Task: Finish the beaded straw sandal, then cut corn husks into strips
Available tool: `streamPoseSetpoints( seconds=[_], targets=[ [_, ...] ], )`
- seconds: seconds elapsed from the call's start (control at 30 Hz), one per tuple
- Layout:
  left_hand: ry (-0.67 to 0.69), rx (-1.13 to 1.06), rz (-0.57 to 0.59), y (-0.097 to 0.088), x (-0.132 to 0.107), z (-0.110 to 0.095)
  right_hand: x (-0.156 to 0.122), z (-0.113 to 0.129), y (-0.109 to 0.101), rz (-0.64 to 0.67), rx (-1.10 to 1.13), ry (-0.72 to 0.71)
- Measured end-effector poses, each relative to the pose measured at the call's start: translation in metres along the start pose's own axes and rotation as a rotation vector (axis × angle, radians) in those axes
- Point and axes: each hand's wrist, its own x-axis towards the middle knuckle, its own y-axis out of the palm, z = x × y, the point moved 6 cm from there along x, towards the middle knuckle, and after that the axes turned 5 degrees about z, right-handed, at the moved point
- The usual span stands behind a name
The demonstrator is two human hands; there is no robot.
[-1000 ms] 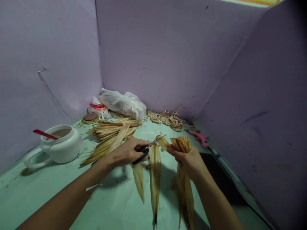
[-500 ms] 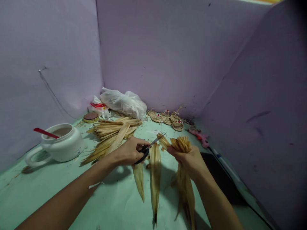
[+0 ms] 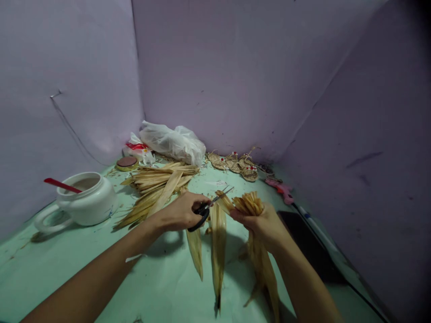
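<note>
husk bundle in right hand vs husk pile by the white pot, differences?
The husk bundle is held in the right hand, ends pointing up; the husk pile lies flat on the table. The husk bundle is small and tight; the husk pile is larger and fanned out. The scissors in the left hand point at the husk bundle, not the husk pile. Both are dry, tan strips.

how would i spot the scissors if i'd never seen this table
Start at the pale green table between lilac walls. Near its middle, the left hand holds the scissors, blades toward the husk bundle in the right hand. Only they have black handles and metal blades among tan leaves.
</note>
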Motion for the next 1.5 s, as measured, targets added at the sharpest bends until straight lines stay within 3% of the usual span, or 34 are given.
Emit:
streamPoseSetpoints(
  seconds=[0.17,0.43,0.67,0.83,1.0,1.13,1.27,1.37,1.5],
  targets=[
    [-0.029,-0.081,-0.041,0.001,0.001,0.007,0.000,0.002,-0.002,-0.015,0.007,-0.006],
    [-0.146,-0.180,0.042,0.007,0.000,0.009,0.001,-0.005,-0.007,-0.022,-0.001,0.007],
    [-0.143,-0.175,0.072,0.009,-0.001,0.008,0.001,-0.005,-0.008,-0.024,0.021,0.012],
    [-0.073,-0.160,0.008,0.007,0.001,0.004,0.000,-0.005,0.000,0.040,0.032,0.040],
    [-0.156,-0.216,0.017,0.010,0.000,0.006,0.001,-0.008,-0.001,0.038,0.049,0.052],
    [-0.136,-0.239,-0.125,-0.001,0.000,0.001,0.003,-0.011,-0.007,-0.025,0.147,0.090],
    [-0.089,-0.254,-0.331,-0.016,-0.002,-0.003,0.007,-0.010,-0.020,-0.120,0.478,0.122],
    [-0.082,-0.274,-0.373,-0.020,-0.003,-0.004,0.008,-0.010,-0.027,-0.128,0.590,0.160],
    [-0.091,-0.283,-0.319,-0.013,-0.004,-0.007,0.008,-0.009,-0.023,-0.056,0.600,0.138]
  ],
)
